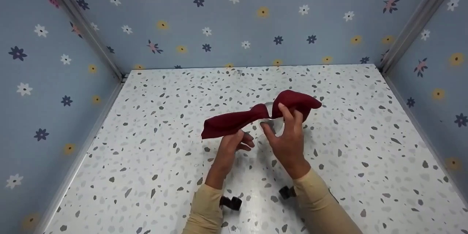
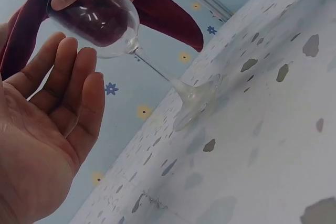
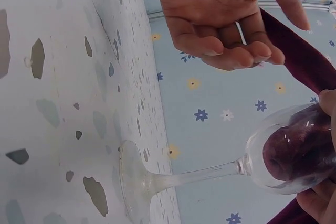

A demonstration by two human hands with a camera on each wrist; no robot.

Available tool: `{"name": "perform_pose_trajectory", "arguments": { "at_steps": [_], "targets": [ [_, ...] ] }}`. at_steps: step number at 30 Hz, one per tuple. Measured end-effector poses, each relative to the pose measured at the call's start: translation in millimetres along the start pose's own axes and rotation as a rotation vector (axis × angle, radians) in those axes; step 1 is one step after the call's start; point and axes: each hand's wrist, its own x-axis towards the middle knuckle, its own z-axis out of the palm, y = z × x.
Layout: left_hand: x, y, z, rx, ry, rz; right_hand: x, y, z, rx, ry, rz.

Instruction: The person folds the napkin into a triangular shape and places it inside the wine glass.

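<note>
A clear wine glass (image 2: pixel 197 100) stands upright with its foot on the speckled table. Part of a dark red cloth (image 1: pixel 230 124) is tucked down inside the bowl, and its two ends hang out over the rim to left and right. My right hand (image 1: pixel 290 144) grips the bowl at the rim, thumb on the near side, fingers against the cloth's right end. Beside the glass, my left hand (image 1: pixel 228 150) has its thumb by the lower edge of the cloth's left end. Its fingers are loosely bent and hold nothing in the right wrist view.
The white speckled table (image 1: pixel 153 146) is bounded by blue flowered panels (image 1: pixel 234 18) at the back and both sides. Black wrist mounts (image 1: pixel 232 203) stick out from the tan sleeves (image 1: pixel 206 208).
</note>
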Motion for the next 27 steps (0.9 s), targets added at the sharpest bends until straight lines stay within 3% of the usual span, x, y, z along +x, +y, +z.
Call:
{"name": "perform_pose_trajectory", "arguments": {
  "at_steps": [5, 16, 27],
  "targets": [
    [-1.2, 2.3, 2.5, 0.085, -0.032, 0.018, -0.8, 0.0, 0.2, -0.005, 0.0, -0.001],
    [-4.1, 11.9, 4.8, 0.122, -0.072, 0.051, -0.4, -1.4, -0.8, -0.043, 0.009, -0.002],
    [-7.8, 24.0, 10.8, 0.199, -0.052, 0.113, -0.9, -1.1, -0.3, -0.054, 0.009, 0.002]
  ]
}}
